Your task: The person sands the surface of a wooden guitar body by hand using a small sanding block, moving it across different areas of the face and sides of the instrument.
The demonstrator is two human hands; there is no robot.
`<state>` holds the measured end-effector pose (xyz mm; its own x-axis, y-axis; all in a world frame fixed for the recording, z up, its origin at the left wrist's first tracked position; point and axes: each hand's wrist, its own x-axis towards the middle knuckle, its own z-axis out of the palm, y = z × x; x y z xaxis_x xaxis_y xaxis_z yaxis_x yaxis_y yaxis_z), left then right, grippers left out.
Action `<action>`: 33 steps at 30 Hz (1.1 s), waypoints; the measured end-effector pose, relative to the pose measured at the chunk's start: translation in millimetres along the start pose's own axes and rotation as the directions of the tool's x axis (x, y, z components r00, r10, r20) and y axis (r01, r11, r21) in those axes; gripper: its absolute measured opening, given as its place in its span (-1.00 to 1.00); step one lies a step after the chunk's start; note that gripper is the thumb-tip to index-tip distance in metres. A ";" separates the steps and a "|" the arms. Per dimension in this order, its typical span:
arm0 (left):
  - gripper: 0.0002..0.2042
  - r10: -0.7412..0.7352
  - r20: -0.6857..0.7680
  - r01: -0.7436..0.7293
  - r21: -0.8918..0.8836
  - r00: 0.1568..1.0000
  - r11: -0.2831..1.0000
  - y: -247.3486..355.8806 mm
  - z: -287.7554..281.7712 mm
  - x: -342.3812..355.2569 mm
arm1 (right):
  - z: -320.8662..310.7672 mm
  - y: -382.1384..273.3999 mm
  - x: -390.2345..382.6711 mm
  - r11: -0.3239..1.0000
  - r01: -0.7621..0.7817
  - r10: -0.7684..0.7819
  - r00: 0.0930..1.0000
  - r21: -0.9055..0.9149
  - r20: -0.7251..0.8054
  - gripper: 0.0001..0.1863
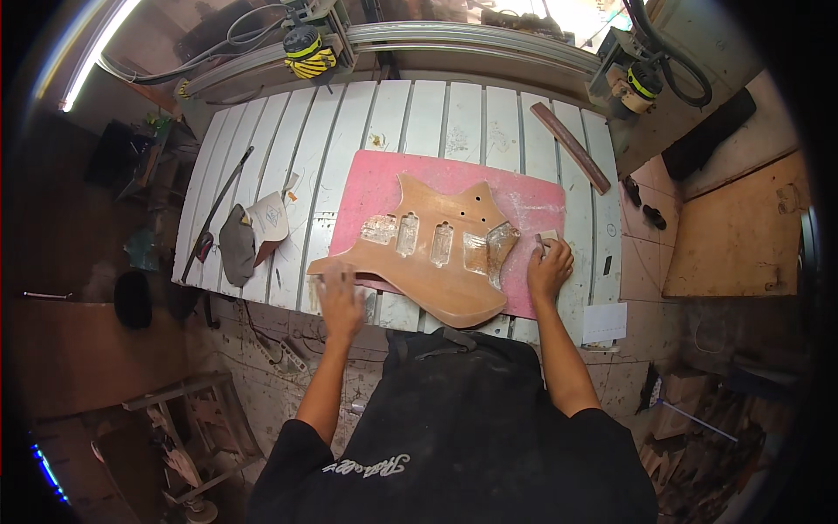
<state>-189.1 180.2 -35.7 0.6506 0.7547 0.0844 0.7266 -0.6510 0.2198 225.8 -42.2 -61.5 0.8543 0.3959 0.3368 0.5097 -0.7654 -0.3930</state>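
On pink board [375, 188]: guitar body [428, 262]; right hand [548, 271] grips sanding block [548, 237].

Black short sleeves; black apron [454, 419].

The scene is viewed from a single head-worn fisheye camera, directed steeply downward onto the slatted worktable [454, 113] close below.

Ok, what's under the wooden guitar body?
A pink board lies under the guitar body, itself on the slatted white table. The board's middle is covered.
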 end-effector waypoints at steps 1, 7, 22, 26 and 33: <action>-0.26 -0.120 -0.055 0.121 0.021 0.991 0.992 -6.7 -2.7 -1.3 | -0.2 -2.1 -0.1 1.000 0.002 -0.002 1.000 0.003 0.002 -0.67; -0.17 -0.104 -0.076 0.094 -0.133 0.992 0.987 27.1 12.0 -3.3 | 0.5 -4.1 -0.1 1.000 -0.006 0.006 1.000 0.002 -0.002 -0.67; -0.25 -0.012 -0.143 0.006 -0.046 0.990 0.999 10.9 8.3 14.3 | -1.1 -4.9 -0.2 1.000 -0.018 0.018 1.000 0.004 0.005 -0.66; -0.25 -0.091 -0.110 0.072 -0.165 0.990 0.984 43.1 9.0 13.7 | 0.2 -5.6 0.8 1.000 -0.020 0.020 1.000 0.006 0.009 -0.67; -0.27 0.673 0.174 -0.588 -0.365 0.719 0.722 133.2 -7.1 14.3 | -0.6 -7.8 0.1 0.999 -0.031 0.031 0.999 0.007 0.010 -0.66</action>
<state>-84.6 104.8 1.7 0.9951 0.0908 0.0399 0.0621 -0.8839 0.4635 221.8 -36.5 -57.9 0.8707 0.3768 0.3160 0.4834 -0.7740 -0.4090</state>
